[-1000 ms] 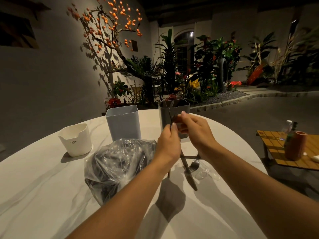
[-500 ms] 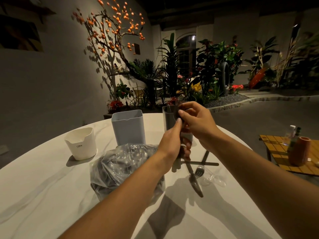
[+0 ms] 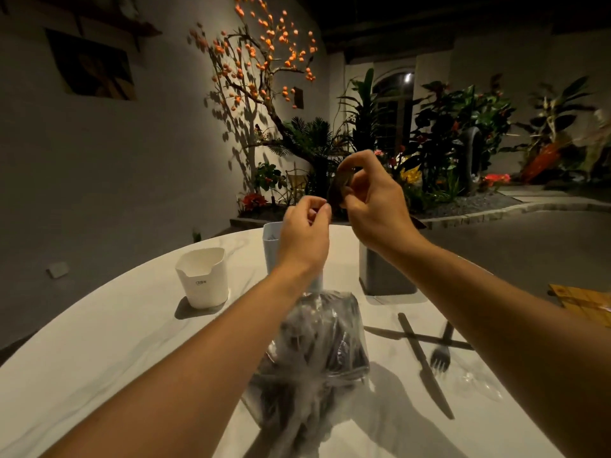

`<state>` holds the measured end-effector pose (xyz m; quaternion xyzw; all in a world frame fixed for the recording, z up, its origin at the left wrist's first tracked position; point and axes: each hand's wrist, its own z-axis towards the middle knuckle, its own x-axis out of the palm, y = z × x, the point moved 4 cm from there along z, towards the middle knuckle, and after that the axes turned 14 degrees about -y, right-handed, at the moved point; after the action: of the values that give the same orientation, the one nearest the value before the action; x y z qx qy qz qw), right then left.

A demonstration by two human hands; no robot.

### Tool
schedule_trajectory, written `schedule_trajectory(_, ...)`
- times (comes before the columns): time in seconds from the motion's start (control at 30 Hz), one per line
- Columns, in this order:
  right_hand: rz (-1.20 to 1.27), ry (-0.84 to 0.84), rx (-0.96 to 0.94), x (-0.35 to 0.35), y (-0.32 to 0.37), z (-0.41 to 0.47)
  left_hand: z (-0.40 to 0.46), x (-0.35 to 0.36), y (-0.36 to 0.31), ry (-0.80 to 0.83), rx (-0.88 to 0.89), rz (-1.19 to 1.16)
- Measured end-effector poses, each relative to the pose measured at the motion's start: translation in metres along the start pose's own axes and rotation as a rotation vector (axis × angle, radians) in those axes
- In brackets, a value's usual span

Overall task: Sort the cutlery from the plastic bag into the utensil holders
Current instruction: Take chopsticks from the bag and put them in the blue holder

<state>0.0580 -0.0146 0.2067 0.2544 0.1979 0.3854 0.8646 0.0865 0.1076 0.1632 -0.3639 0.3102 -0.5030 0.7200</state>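
Both my hands are raised above the table. My right hand [image 3: 373, 206] pinches a dark cutlery piece [image 3: 338, 190] between thumb and fingers. My left hand [image 3: 305, 239] has its thumb and forefinger pinched together at that piece's lower tip; whether they hold the piece or a clear wrap on it is unclear. The clear plastic bag [image 3: 317, 355] of dark cutlery lies below my left wrist. Three holders stand behind it: a white one [image 3: 202, 276], a light blue-grey one [image 3: 271, 246] partly hidden by my left hand, and a dark grey one [image 3: 385, 276] under my right wrist.
Two dark knives [image 3: 426, 368] and a dark fork [image 3: 441, 353] lie crossed on the white round table [image 3: 109, 332], right of the bag. A crumpled clear wrapper [image 3: 476, 381] lies beside them. A wooden side table [image 3: 585, 304] stands off to the right.
Both hands have risen from in front of the dark grey holder to well above it, carrying the dark piece. My view has tilted, so the bag now sits lower and nearer.
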Motion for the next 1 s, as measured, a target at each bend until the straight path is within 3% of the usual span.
schedule_trajectory(0.1,0.008,-0.037,-0.089,0.018,0.011,0.016,0.027,-0.021,-0.006,-0.086,0.123,0.055)
schedule_trajectory(0.3,-0.056,-0.003,-0.171,0.061,0.013,0.041,0.065,-0.035,-0.003,0.027,-0.119,-0.134)
schedule_trajectory(0.43,-0.201,0.024,-0.293,0.086,-0.002,0.048,0.088,-0.037,0.022,0.092,-0.219,-0.076)
schedule_trajectory(0.53,-0.254,0.079,-0.254,0.106,-0.022,0.051,0.100,-0.032,0.048,0.114,-0.258,0.009)
schedule_trajectory(0.67,-0.428,0.215,-0.178,0.135,-0.055,0.048,0.114,-0.032,0.075,0.029,-0.159,0.150)
schedule_trajectory(0.83,-0.589,0.399,-0.091,0.162,-0.083,0.037,0.123,-0.034,0.087,-0.021,-0.139,0.168)
schedule_trajectory(1.0,-0.584,0.367,-0.094,0.149,-0.080,0.038,0.118,-0.034,0.082,-0.012,-0.151,0.175)
